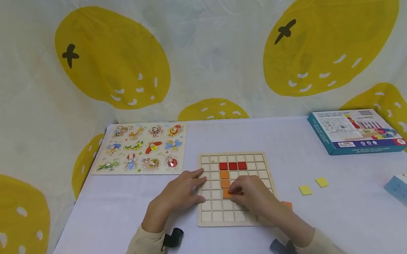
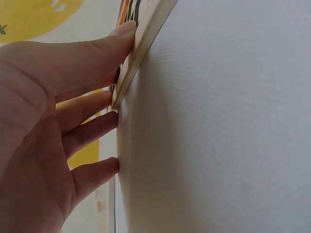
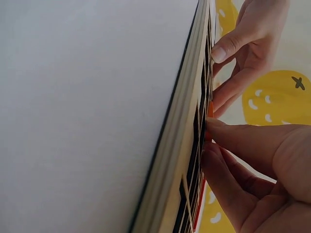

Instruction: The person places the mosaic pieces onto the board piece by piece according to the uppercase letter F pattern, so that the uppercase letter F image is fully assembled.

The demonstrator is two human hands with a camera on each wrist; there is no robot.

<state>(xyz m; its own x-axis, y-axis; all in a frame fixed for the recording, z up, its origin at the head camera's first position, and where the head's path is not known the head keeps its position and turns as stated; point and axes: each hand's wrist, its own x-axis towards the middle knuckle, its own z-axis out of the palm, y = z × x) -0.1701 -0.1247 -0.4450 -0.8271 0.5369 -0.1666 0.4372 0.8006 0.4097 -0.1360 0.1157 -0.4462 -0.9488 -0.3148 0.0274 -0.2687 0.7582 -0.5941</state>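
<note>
A wooden grid board [image 1: 206, 217] lies on the white table in the head view. Three red square tiles [image 1: 233, 166] form a row on it, with orange tiles [image 1: 224, 179] running down from the row's left end. Thumb and fingers of my right hand [image 1: 254, 192] pinch an orange square tile [image 1: 225, 193] at the bottom of that column. My left hand [image 1: 182, 192] touches the board's left side with spread fingers; in the left wrist view its thumb [image 2: 124, 30] lies against the board's edge. Another orange tile [image 1: 287, 205] shows partly behind my right forearm.
Two yellow square tiles [image 1: 305, 190] lie right of the board. An insect puzzle board [image 1: 184, 134] lies at the back left. A teal toy box [image 1: 356, 131] is at the back right, with a puzzle cube [image 1: 405, 189] nearer the right edge. A fruit-patterned cloth [image 1: 214, 58] hangs behind.
</note>
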